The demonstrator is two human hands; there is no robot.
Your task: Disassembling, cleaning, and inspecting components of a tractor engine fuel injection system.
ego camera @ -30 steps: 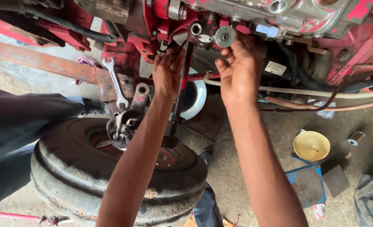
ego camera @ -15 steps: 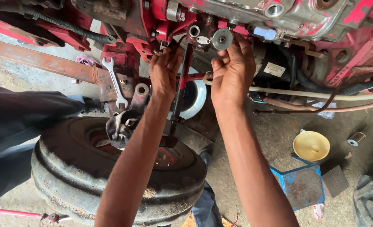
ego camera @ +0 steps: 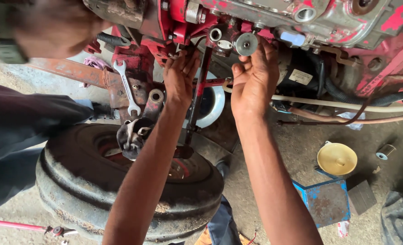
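While hands work, a wrench (ego camera: 126,88) rests beside the tyre (ego camera: 128,190).

Your hands work in a tight gap: the red engine block (ego camera: 183,18) crowds above, the tyre (ego camera: 119,190) below, hoses (ego camera: 346,106) bar the right; open floor lies beyond.
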